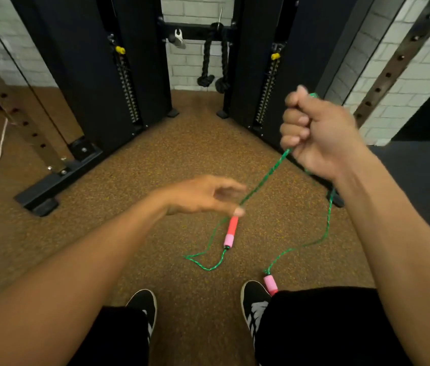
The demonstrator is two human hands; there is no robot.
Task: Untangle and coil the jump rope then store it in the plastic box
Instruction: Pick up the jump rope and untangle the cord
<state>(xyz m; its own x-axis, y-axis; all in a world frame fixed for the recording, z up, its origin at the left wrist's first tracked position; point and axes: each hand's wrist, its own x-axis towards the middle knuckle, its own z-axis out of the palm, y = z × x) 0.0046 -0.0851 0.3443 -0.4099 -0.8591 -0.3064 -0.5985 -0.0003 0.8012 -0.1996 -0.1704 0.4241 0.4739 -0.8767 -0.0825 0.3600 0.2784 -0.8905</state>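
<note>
Curled fingers [294,128] of the right hand [319,136] grip the green jump rope [266,178] in a raised fist. From there the rope slants down to the fingertips of the left hand [203,194], whose blurred, half-bent fingers meet it just above a red-and-pink handle [231,232]; whether they pinch it cannot be told. A loop of rope trails below that handle over the speckled brown floor [182,154]. The second handle [270,284] sits beside the right shoe [255,299].
</note>
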